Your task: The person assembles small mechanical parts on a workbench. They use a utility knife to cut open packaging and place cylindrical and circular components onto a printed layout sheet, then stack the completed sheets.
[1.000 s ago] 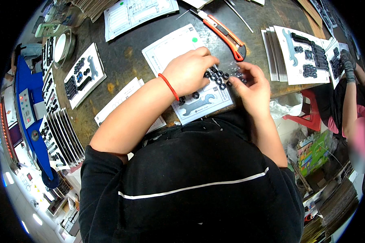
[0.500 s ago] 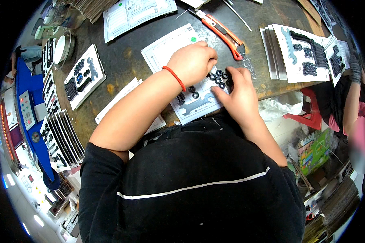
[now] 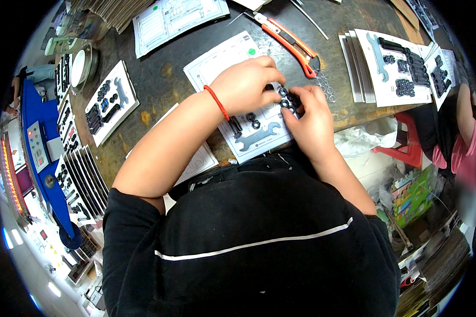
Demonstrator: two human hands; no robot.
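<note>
On a printed sheet [image 3: 211, 68] lie several black hex nuts [image 3: 284, 104] in a tight cluster between my two hands. My left hand [image 3: 251, 87], with a red cord at its wrist, reaches in from the left, thumb and fingers closed on the cluster's left side. From the right, my right hand [image 3: 313, 117] curls its fingers and thumb around the other side. Closer to me on the sheet are a grey open-end wrench [image 3: 258, 137], a pair of black nuts [image 3: 254, 120] and black bolts [image 3: 235, 126] partly under my left wrist. Some nuts are hidden by my fingers.
An orange utility knife [image 3: 288, 42] and small metal rings [image 3: 325, 87] lie beyond my hands. Packed hardware cards stand left [image 3: 110, 103] and right [image 3: 394, 68]. Another printed sheet [image 3: 177, 21] is at the back. A co-worker's arm [image 3: 463, 119] shows at far right.
My left hand's fingers have spread and come down around the nuts, and its wrist has shifted slightly left. The loosely spaced nuts are now bunched closer together between both hands.
</note>
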